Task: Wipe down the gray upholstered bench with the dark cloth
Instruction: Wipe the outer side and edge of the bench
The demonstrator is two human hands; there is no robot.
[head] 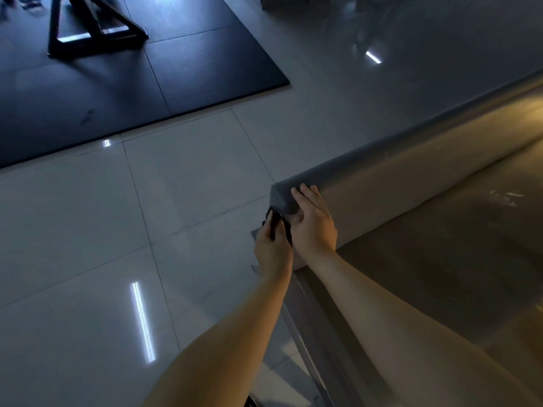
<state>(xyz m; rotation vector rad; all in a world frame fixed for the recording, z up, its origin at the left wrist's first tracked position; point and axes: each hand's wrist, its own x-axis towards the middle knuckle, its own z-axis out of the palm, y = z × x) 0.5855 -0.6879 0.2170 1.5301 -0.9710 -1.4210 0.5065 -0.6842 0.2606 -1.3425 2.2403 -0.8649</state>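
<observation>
The person leans over the near end of the gray bench (411,177), both bare forearms reaching out from the bottom of the view. The left hand (271,249) has its fingers curled round the dark cloth (271,217), bunched small, and holds it against the end face of the bench's padded raised edge, low by the corner where that face meets the side. The right hand (313,223) lies flat just beside it, fingers straight and close together, resting on top of the same padded edge right at its end corner and gripping nothing. Its thumb points toward the cloth. The bench's flatter seat spreads away to the right under warm light. Glossy pale floor tiles (117,230) lie to the left, and farther off a black mat (117,83) carries a black triangular frame (88,33).
</observation>
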